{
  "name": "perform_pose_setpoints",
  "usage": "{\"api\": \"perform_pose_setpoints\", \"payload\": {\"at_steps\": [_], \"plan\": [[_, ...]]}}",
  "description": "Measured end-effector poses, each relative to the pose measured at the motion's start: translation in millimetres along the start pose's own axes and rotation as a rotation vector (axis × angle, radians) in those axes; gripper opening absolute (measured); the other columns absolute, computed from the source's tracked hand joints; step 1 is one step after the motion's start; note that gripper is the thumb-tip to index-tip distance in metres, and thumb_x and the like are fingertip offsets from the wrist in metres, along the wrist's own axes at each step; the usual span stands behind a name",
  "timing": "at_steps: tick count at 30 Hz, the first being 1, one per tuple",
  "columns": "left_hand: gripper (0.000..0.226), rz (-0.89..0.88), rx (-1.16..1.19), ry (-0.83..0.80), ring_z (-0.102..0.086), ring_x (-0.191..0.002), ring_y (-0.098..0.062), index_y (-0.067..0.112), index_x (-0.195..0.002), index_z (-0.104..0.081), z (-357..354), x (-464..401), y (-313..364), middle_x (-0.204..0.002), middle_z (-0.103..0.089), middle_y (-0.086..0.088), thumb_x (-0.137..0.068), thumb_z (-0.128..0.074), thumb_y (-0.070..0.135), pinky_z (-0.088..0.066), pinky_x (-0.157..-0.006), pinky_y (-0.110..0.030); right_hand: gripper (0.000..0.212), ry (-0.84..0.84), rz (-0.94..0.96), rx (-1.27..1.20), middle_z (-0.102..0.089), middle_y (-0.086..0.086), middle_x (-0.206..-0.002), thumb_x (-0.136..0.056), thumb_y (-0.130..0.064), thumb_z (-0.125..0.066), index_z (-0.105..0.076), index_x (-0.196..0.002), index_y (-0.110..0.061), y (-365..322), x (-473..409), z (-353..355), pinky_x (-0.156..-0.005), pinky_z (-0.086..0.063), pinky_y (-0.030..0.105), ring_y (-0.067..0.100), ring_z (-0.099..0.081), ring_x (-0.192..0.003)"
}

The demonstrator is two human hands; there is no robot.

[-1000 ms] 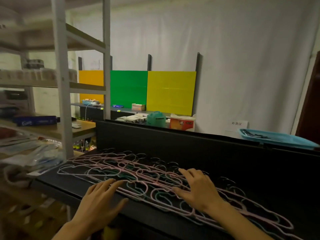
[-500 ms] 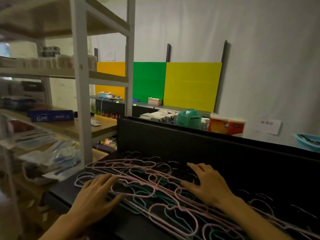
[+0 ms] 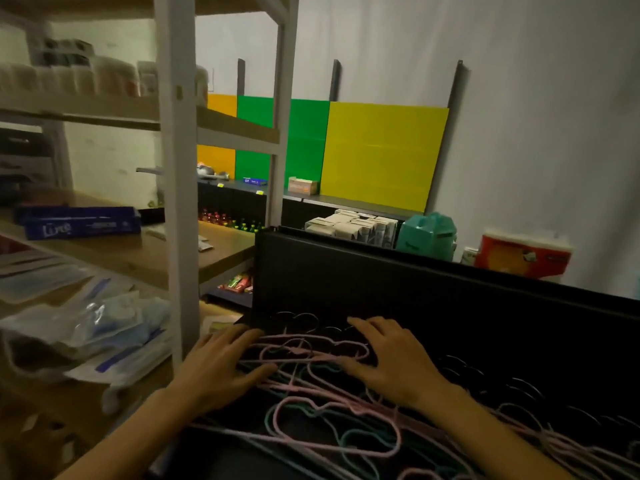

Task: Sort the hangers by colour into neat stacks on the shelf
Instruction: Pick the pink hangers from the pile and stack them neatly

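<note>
While both hands lie flat and open, left hand (image 3: 221, 367) and right hand (image 3: 391, 362) press a tangle of thin pink and teal wire hangers (image 3: 322, 386) on the black metal shelf (image 3: 450, 306), their long sides running left to right, hooks toward its back wall.

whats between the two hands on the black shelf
In the head view, pink hangers with teal hangers under them span the gap between the left hand and right hand on the black shelf.
</note>
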State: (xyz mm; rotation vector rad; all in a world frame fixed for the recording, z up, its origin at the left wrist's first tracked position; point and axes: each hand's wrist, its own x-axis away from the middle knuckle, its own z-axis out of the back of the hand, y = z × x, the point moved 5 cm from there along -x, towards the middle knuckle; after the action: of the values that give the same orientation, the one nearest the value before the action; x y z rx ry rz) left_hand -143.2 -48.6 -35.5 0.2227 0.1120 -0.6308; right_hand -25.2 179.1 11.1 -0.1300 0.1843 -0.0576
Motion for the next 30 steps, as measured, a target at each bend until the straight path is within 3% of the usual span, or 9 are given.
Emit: {"api": "perform_pose_setpoints", "payload": {"at_steps": [6, 10, 13, 19, 25, 30], "plan": [[0.121, -0.11, 0.062, -0.108, -0.021, -0.141, -0.019, 0.042, -0.146, -0.018, -11, -35, -14, -0.156, -0.02, 0.003, -0.041, 0.003, 0.1, -0.02, -0.115, -0.042, 0.092, -0.051, -0.083, 0.079, -0.033, -0.008, -0.146, -0.069, -0.082, -0.019, -0.02, -0.149, -0.036, -26, 5, -12, -0.106, -0.031, 0.03, 0.014, -0.034, -0.128], [0.103, -0.119, 0.192, -0.202, -0.032, -0.136, -0.02, 0.04, -0.145, -0.019, -24, -44, -19, -0.153, -0.028, 0.0, -0.057, -0.024, 0.094, -0.032, -0.111, -0.04, 0.097, -0.065, -0.095, 0.063, -0.034, -0.01, -0.146, -0.066, -0.087, -0.015, -0.023, -0.148, -0.036, -47, 23, -20, -0.108, -0.03, 0.029, 0.013, -0.034, -0.13], [0.087, -0.156, 0.238, -0.161, -0.037, -0.133, -0.019, 0.035, -0.145, -0.025, -26, -47, -21, -0.15, -0.034, 0.0, -0.072, -0.042, 0.08, -0.037, -0.107, -0.036, 0.086, -0.093, -0.081, 0.071, -0.034, -0.01, -0.147, -0.075, -0.081, -0.027, -0.024, -0.148, -0.036, -66, 35, -31, -0.11, -0.027, 0.029, 0.012, -0.032, -0.133], [0.082, -0.257, 0.19, -0.071, -0.041, -0.128, -0.017, 0.034, -0.143, -0.028, -23, -49, -23, -0.145, -0.039, 0.001, -0.075, -0.043, 0.079, -0.039, -0.101, -0.033, 0.087, -0.202, -0.111, 0.109, -0.03, -0.008, -0.149, -0.077, -0.079, -0.043, -0.02, -0.149, -0.035, -92, 41, -47, -0.112, -0.024, 0.032, 0.012, -0.028, -0.132], [0.082, -0.336, 0.137, -0.046, -0.043, -0.126, -0.017, 0.033, -0.144, -0.026, -13, -47, -23, -0.143, -0.042, -0.001, -0.077, -0.041, 0.077, -0.04, -0.1, -0.031, 0.09, -0.211, -0.136, 0.052, -0.032, -0.009, -0.147, -0.076, -0.075, -0.053, -0.02, -0.149, -0.035, -98, 41, -45, -0.107, -0.026, 0.026, 0.009, -0.03, -0.129], [0.109, -0.374, 0.137, -0.017, -0.047, -0.121, -0.015, 0.035, -0.142, -0.027, -14, -45, -30, -0.137, -0.047, 0.001, -0.053, -0.007, 0.094, -0.043, -0.096, -0.031, 0.096, -0.177, -0.142, 0.07, -0.034, -0.01, -0.144, -0.069, -0.081, -0.046, -0.023, -0.149, -0.033, -102, 45, -43, -0.106, -0.028, 0.026, 0.009, -0.032, -0.127]]}}
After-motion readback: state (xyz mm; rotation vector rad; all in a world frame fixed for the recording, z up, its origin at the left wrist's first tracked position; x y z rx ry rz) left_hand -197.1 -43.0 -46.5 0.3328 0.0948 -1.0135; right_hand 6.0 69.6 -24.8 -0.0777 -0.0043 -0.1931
